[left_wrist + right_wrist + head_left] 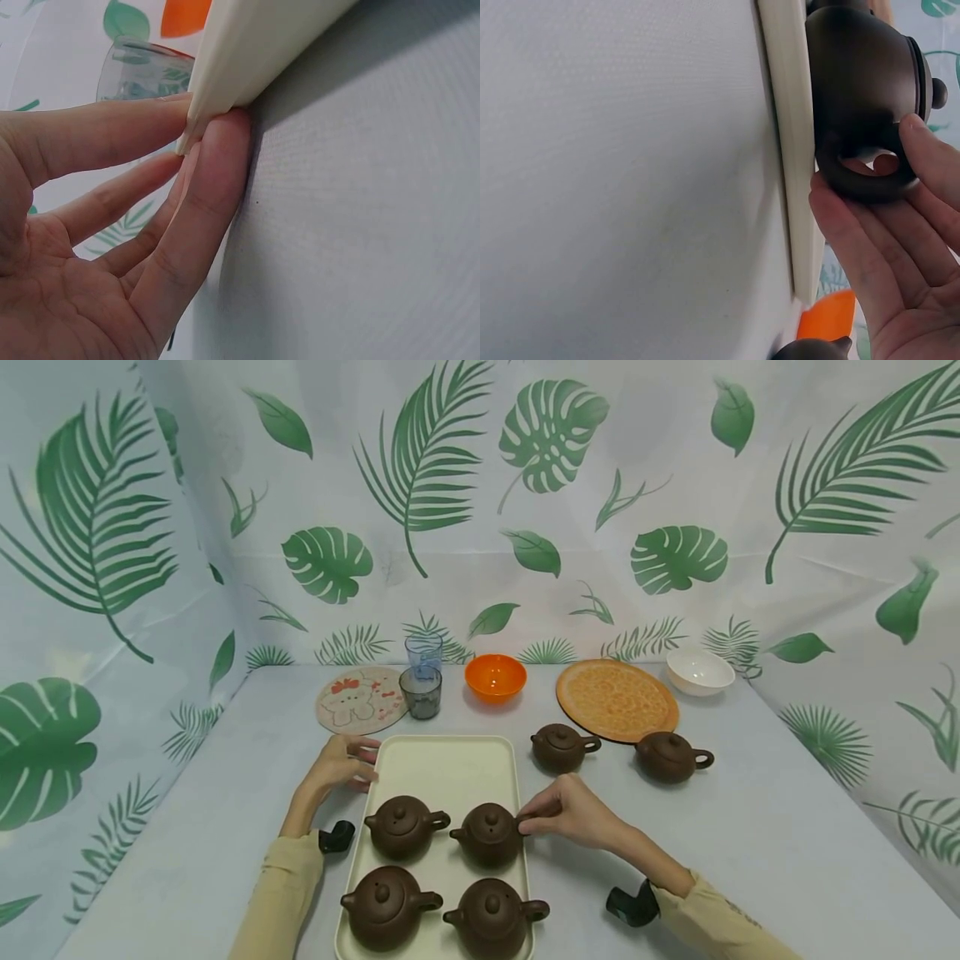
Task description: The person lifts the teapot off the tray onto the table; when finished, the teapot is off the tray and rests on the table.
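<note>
A cream tray [442, 762] lies in front of me with several brown clay teapots on it. My right hand [525, 821] pinches the handle of the far right teapot [489, 835]. In the right wrist view the thumb lies on top of that handle and the fingers [855, 247] lie under it, while the teapot [862, 75] sits beside the tray rim [791, 150]. My left hand [366, 766] holds the tray's left rim. The left wrist view shows the rim [225, 67] pinched between the thumb and a finger [217, 172].
Two more teapots [558, 747] [667, 756] stand on the table to the right of the tray. Behind are an orange plate [617, 700], a white bowl [700, 671], an orange bowl [495, 677], two glasses [422, 692] and a round mat [360, 699]. Leaf-print curtains enclose the table.
</note>
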